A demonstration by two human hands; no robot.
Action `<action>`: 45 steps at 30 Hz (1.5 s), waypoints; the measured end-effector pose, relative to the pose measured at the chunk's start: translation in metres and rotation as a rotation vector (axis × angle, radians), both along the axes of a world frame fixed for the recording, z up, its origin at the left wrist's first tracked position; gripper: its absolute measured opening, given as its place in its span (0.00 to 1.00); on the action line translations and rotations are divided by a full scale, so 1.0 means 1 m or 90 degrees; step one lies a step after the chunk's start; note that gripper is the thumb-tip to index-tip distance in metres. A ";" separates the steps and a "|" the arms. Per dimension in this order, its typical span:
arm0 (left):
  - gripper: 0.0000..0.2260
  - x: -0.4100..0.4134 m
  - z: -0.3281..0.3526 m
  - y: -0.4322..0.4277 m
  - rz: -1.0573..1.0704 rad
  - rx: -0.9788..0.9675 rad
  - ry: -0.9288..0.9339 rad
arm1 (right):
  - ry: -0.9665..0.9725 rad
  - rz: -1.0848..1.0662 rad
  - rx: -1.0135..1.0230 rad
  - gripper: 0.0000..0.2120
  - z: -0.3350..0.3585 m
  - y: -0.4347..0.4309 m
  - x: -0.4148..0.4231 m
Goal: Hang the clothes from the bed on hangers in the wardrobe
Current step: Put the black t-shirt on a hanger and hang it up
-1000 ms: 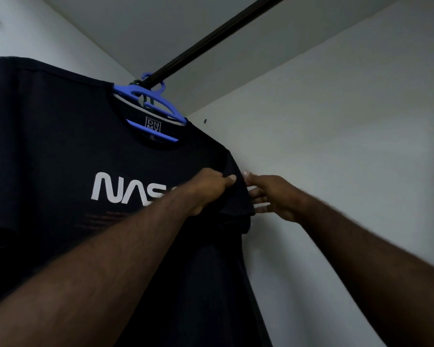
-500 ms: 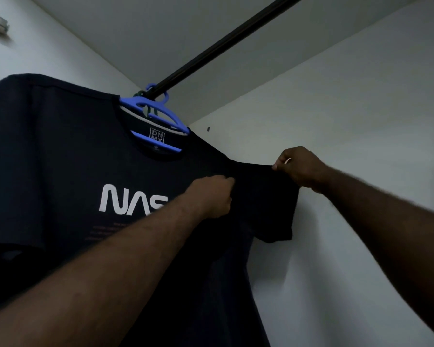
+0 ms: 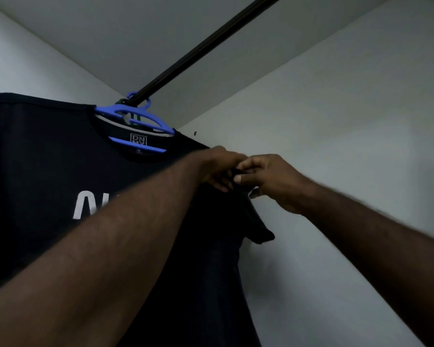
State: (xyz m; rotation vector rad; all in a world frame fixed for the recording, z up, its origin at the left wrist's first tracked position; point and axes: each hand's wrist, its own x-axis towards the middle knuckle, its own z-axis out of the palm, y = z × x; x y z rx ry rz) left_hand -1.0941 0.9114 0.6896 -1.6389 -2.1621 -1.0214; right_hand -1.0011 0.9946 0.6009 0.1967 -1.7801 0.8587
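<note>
A black T-shirt (image 3: pixel 43 156) with white lettering hangs on a blue plastic hanger (image 3: pixel 135 118) hooked over the dark wardrobe rail (image 3: pixel 211 43). My left hand (image 3: pixel 217 166) and my right hand (image 3: pixel 273 179) meet at the shirt's right shoulder seam, both pinching the dark fabric there. The right sleeve (image 3: pixel 256 226) droops below the hands. My left forearm hides most of the lettering.
The white side wall (image 3: pixel 336 121) of the wardrobe is close on the right, with a small dark peg or screw (image 3: pixel 195 133) in it. The wardrobe's ceiling (image 3: pixel 135 33) is just above the rail. Another hanger hook sits behind the blue one.
My right hand moved left and down from holding the sleeve stretched out; the sleeve has dropped. My left hand rose to the shoulder seam. Both hands now touch there.
</note>
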 end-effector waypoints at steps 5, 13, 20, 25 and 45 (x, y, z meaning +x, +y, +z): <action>0.15 0.000 -0.001 -0.010 0.052 0.050 0.015 | 0.215 -0.051 -0.024 0.05 -0.060 -0.003 -0.007; 0.14 -0.007 -0.007 -0.036 -0.009 0.114 0.031 | 0.093 0.007 -0.275 0.36 -0.135 0.006 -0.073; 0.10 -0.018 -0.011 -0.066 0.060 0.132 0.135 | 0.174 -0.223 -0.088 0.18 -0.100 0.009 -0.100; 0.06 -0.053 -0.032 -0.081 0.277 0.008 0.438 | 0.173 -0.258 -0.098 0.25 -0.107 0.031 -0.100; 0.11 -0.006 -0.141 -0.226 0.404 -0.122 0.581 | -0.166 -0.017 -0.269 0.09 -0.151 0.019 -0.108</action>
